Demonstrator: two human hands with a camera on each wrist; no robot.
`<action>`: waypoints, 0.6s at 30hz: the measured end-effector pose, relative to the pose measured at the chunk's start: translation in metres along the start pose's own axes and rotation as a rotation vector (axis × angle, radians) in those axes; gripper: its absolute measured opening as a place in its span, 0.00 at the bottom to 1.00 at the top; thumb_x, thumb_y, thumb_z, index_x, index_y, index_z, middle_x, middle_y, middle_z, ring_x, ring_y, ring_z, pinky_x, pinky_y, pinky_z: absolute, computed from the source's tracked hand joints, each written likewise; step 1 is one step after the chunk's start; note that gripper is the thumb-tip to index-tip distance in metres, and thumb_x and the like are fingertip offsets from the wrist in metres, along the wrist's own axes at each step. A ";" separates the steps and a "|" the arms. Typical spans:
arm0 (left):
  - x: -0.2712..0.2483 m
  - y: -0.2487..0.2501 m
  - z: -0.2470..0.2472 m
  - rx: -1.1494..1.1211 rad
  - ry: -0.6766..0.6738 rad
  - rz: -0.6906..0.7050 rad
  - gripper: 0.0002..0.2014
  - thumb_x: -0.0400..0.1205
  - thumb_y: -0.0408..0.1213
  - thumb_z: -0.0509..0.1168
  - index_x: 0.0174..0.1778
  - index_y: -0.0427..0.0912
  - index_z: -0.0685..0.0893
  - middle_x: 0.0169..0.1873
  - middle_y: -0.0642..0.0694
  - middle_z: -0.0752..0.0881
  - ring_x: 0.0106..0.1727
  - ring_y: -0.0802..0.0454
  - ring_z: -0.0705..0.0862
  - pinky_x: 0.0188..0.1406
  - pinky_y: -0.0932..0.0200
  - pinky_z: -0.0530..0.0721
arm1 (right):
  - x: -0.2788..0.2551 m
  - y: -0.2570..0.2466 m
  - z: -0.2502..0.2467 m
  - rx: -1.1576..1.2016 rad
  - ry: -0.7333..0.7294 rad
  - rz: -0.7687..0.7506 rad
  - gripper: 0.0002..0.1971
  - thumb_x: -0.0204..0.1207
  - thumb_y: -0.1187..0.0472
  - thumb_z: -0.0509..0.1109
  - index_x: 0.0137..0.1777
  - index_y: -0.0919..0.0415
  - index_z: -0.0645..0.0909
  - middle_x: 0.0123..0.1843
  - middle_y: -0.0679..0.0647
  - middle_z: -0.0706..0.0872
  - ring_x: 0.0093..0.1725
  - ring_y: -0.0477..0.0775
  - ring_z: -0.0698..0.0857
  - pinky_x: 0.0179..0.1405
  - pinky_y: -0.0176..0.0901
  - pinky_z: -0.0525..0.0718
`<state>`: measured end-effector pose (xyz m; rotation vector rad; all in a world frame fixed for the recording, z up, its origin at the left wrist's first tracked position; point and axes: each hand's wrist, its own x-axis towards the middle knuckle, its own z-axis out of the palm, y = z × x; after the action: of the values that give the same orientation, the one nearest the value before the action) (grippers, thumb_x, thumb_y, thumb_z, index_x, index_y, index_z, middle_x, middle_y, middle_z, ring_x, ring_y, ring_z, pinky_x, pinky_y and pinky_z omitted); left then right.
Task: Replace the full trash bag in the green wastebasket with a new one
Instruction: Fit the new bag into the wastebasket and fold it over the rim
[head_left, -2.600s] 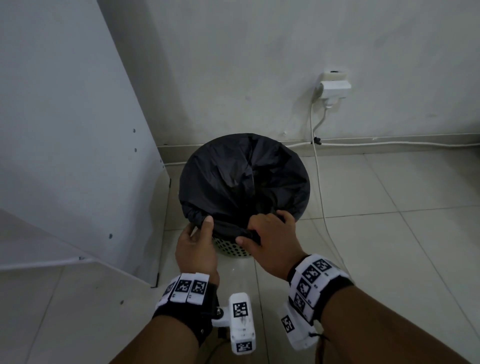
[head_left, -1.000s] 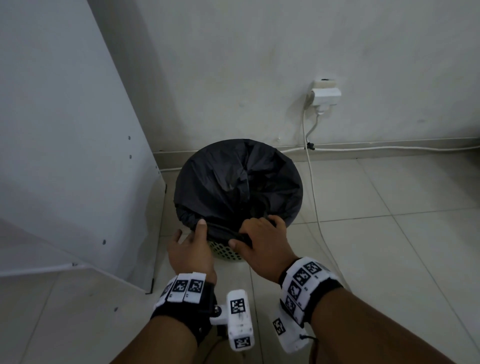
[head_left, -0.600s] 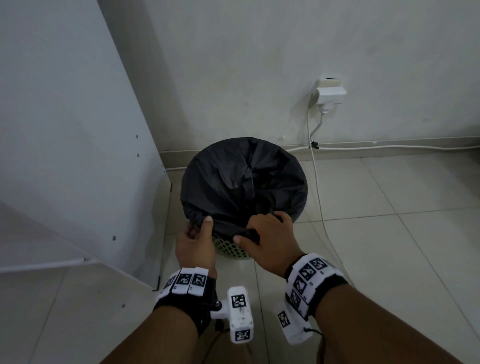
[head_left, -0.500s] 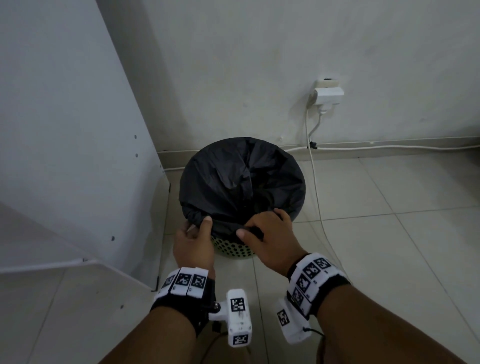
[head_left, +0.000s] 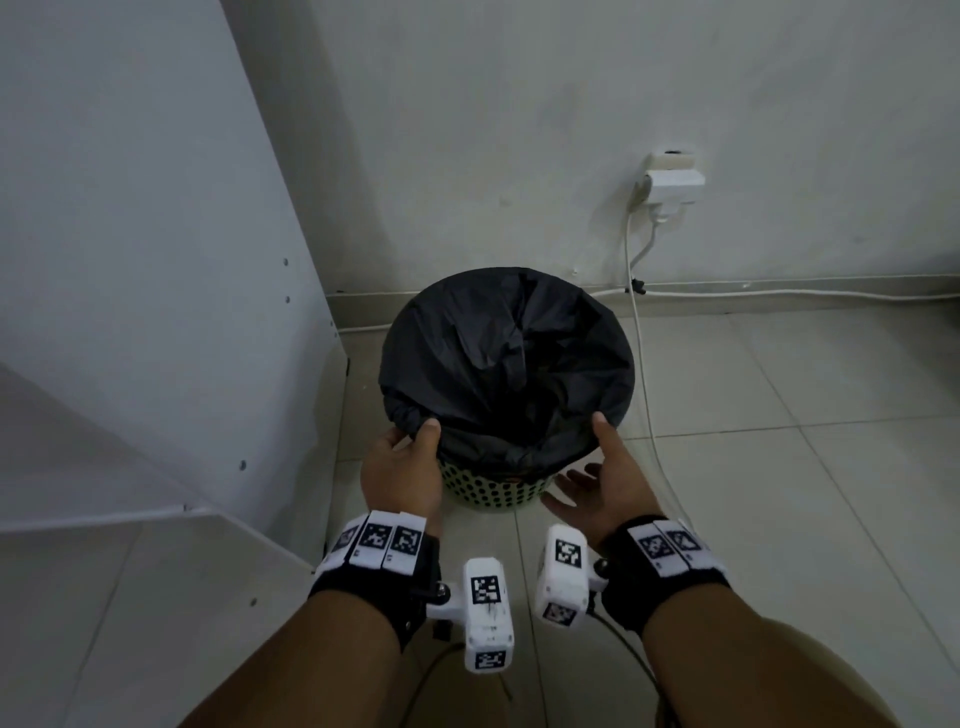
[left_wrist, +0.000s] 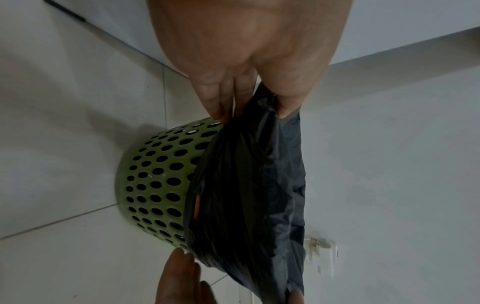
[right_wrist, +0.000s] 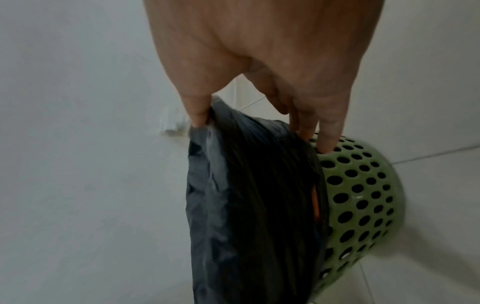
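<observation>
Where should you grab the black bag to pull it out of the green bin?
Pinch the trash bag by its folded-over rim, from outside at two opposite sides of the green wastebasket. The plastic bunches there and the opening stays wide. The left hand already pinches that edge.

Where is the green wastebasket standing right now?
In the head view the green wastebasket stands on the tiled floor against the wall, between both hands, right of the white panel.
</observation>
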<state>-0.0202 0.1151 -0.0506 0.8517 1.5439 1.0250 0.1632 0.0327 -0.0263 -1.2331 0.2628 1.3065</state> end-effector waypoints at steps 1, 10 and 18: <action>0.002 0.001 -0.001 -0.011 -0.002 -0.002 0.16 0.67 0.59 0.73 0.42 0.53 0.91 0.41 0.50 0.93 0.49 0.44 0.91 0.56 0.41 0.89 | 0.001 -0.001 -0.001 0.057 -0.030 0.052 0.36 0.70 0.43 0.78 0.70 0.59 0.66 0.67 0.63 0.77 0.68 0.66 0.80 0.68 0.68 0.77; 0.020 -0.003 -0.006 -0.095 -0.112 -0.038 0.22 0.62 0.61 0.77 0.45 0.51 0.93 0.43 0.48 0.95 0.51 0.44 0.92 0.61 0.38 0.88 | -0.002 0.008 -0.009 0.180 -0.087 0.141 0.39 0.58 0.53 0.82 0.70 0.68 0.78 0.61 0.58 0.83 0.55 0.56 0.83 0.50 0.43 0.82; 0.009 0.000 -0.006 -0.070 -0.193 -0.264 0.20 0.63 0.69 0.73 0.29 0.56 0.90 0.48 0.40 0.93 0.57 0.37 0.89 0.65 0.34 0.84 | 0.001 0.018 -0.002 0.180 -0.062 0.071 0.18 0.68 0.52 0.76 0.52 0.64 0.83 0.50 0.57 0.82 0.53 0.57 0.82 0.60 0.46 0.79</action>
<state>-0.0277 0.1223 -0.0533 0.6573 1.4041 0.7773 0.1495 0.0278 -0.0375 -1.0372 0.3740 1.3490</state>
